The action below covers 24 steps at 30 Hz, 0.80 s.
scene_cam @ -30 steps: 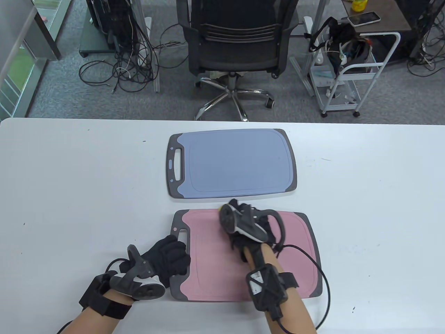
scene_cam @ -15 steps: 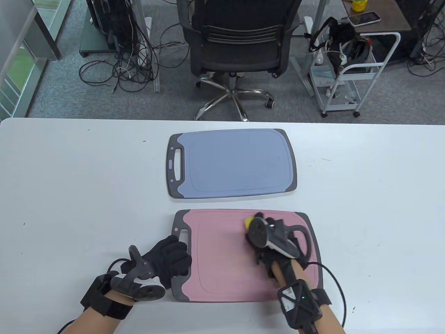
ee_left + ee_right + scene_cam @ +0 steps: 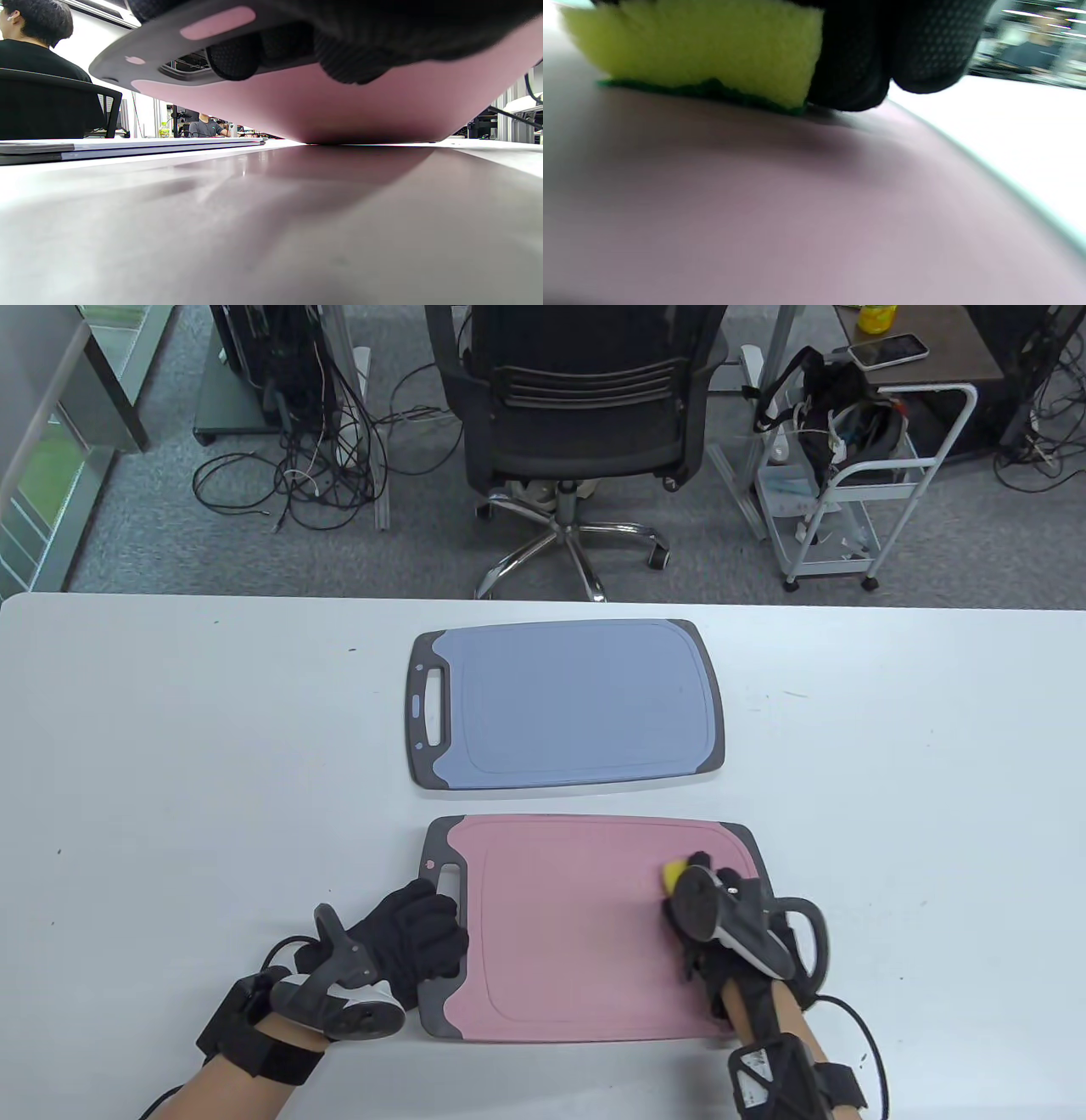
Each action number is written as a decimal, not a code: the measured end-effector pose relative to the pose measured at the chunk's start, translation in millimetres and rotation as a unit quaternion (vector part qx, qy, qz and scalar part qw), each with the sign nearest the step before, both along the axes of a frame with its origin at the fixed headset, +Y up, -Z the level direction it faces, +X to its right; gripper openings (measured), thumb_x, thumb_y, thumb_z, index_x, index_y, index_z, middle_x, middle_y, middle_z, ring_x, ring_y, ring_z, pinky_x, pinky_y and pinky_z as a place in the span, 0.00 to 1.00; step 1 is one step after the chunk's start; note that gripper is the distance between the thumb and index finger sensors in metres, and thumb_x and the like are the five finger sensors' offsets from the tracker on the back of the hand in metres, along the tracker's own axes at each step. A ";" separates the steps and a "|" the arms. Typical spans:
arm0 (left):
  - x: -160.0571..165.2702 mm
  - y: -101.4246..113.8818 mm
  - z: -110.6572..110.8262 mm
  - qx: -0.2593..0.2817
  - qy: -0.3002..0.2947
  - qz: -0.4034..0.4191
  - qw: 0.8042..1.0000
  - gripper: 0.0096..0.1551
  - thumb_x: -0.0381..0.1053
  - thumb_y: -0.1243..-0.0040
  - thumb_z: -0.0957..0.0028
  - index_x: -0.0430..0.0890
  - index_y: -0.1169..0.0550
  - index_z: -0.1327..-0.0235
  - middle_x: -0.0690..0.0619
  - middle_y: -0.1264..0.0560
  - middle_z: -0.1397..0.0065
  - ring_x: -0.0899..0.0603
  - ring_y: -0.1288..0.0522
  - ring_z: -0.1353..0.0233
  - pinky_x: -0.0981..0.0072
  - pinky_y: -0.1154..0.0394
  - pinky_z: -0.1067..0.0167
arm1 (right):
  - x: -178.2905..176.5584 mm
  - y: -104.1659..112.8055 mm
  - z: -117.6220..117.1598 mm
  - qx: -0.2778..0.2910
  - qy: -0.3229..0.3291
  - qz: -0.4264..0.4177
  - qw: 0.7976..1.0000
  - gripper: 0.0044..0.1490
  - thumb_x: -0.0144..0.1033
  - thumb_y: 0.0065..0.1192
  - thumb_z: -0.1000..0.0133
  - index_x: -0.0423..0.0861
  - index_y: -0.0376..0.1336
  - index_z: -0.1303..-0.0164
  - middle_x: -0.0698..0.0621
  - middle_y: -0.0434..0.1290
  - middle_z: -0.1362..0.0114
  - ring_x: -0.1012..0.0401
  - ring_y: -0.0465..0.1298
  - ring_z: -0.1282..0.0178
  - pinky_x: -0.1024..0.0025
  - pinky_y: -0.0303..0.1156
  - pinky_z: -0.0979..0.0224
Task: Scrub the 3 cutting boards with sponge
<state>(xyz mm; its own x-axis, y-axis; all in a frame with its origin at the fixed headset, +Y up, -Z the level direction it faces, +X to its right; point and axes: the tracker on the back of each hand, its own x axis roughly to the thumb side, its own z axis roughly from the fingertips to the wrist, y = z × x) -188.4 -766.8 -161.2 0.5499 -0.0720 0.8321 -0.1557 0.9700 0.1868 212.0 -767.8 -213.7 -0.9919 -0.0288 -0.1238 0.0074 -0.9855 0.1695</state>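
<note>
A pink cutting board [image 3: 560, 933] lies near the front edge, its grey handle end to the left. My left hand [image 3: 416, 933] grips that handle end; in the left wrist view its fingers [image 3: 237, 59] curl against the pink board [image 3: 339, 106]. My right hand [image 3: 721, 916] holds a yellow sponge [image 3: 674, 872] on the board's right part. In the right wrist view the sponge [image 3: 704, 42] has its green side down on the pink surface [image 3: 755, 212], with my fingers [image 3: 925, 46] beside it. A blue cutting board [image 3: 577, 704] lies flat behind the pink one. Only these two boards are in view.
The white table [image 3: 170, 780] stretches bare to both sides of the boards. Beyond its far edge stand an office chair [image 3: 577, 415] and a white cart [image 3: 848, 475]. Cables lie on the floor at the back left.
My right hand has swept the sponge across the pink board, from its upper middle to its right end and a little nearer to me. The left hand has stayed at the handle.
</note>
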 end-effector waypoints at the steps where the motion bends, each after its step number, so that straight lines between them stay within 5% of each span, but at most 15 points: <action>1: 0.0 0.0 0.0 0.000 0.000 0.000 1.000 0.25 0.58 0.33 0.40 0.53 0.31 0.36 0.56 0.27 0.33 0.43 0.28 0.24 0.40 0.35 0.24 | 12.4 -1.6 1.4 -0.005 -0.026 0.000 1.000 0.46 0.59 0.56 0.45 0.43 0.58 0.23 0.43 0.72 0.37 0.56 0.77 0.51 0.55 0.75 0.43; 3: 0.1 -0.1 -0.1 -0.001 0.000 0.000 1.000 0.25 0.57 0.33 0.40 0.53 0.31 0.36 0.56 0.28 0.33 0.43 0.28 0.24 0.40 0.35 0.24 | 32.5 -4.7 5.4 -0.016 -0.077 0.000 0.997 0.46 0.59 0.56 0.45 0.42 0.58 0.23 0.43 0.71 0.37 0.56 0.77 0.51 0.55 0.74 0.43; 6: 0.2 -0.1 0.8 0.002 0.001 0.000 1.000 0.25 0.57 0.33 0.39 0.53 0.31 0.36 0.56 0.28 0.33 0.43 0.28 0.24 0.39 0.35 0.24 | 2.9 0.1 3.5 -0.006 -0.044 0.015 0.999 0.46 0.57 0.56 0.45 0.38 0.58 0.24 0.41 0.72 0.38 0.55 0.78 0.52 0.55 0.75 0.44; 9: 0.9 0.0 1.8 0.007 0.000 -0.002 1.000 0.25 0.57 0.33 0.40 0.53 0.31 0.36 0.56 0.27 0.33 0.43 0.27 0.24 0.39 0.35 0.24 | -77.9 13.0 6.4 0.002 0.117 -0.026 0.993 0.46 0.59 0.56 0.45 0.41 0.58 0.23 0.42 0.72 0.38 0.56 0.78 0.52 0.56 0.75 0.44; 13: 0.8 0.1 2.0 0.008 0.001 -0.002 1.000 0.25 0.57 0.33 0.39 0.53 0.31 0.36 0.56 0.27 0.33 0.43 0.27 0.24 0.39 0.34 0.25 | -199.8 32.7 35.7 0.018 0.319 -0.038 0.947 0.47 0.60 0.56 0.45 0.43 0.56 0.22 0.44 0.71 0.37 0.57 0.77 0.50 0.56 0.75 0.42; 15: 0.7 0.3 2.8 0.012 0.001 -0.002 1.000 0.25 0.58 0.33 0.40 0.53 0.31 0.36 0.56 0.27 0.33 0.43 0.27 0.25 0.39 0.34 0.25 | -225.6 36.5 44.8 0.034 0.364 -0.028 0.930 0.47 0.60 0.55 0.46 0.42 0.57 0.23 0.44 0.71 0.37 0.58 0.78 0.51 0.57 0.76 0.42; 20: 0.3 0.1 2.0 0.009 0.004 -0.002 1.000 0.25 0.58 0.33 0.40 0.53 0.31 0.36 0.56 0.27 0.33 0.43 0.27 0.25 0.39 0.34 0.25 | -175.7 26.5 34.4 0.035 0.274 -0.044 0.960 0.45 0.60 0.57 0.46 0.47 0.57 0.22 0.45 0.71 0.37 0.57 0.78 0.51 0.56 0.75 0.43; 24: 1.6 0.3 3.5 0.015 0.002 -0.008 1.000 0.25 0.58 0.33 0.40 0.53 0.31 0.36 0.56 0.27 0.33 0.44 0.27 0.25 0.40 0.34 0.25 | -77.3 9.5 27.7 0.035 0.132 -0.011 0.991 0.45 0.60 0.56 0.46 0.46 0.58 0.23 0.45 0.72 0.37 0.57 0.78 0.51 0.56 0.75 0.43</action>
<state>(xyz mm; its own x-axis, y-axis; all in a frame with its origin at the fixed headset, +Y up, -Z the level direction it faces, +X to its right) -186.8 -766.5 -157.8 0.5519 -0.1056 0.8272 -0.1394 0.9663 0.2164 134.7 -758.3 -186.0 -0.9904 -0.0065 0.1384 0.0199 -0.9952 0.0963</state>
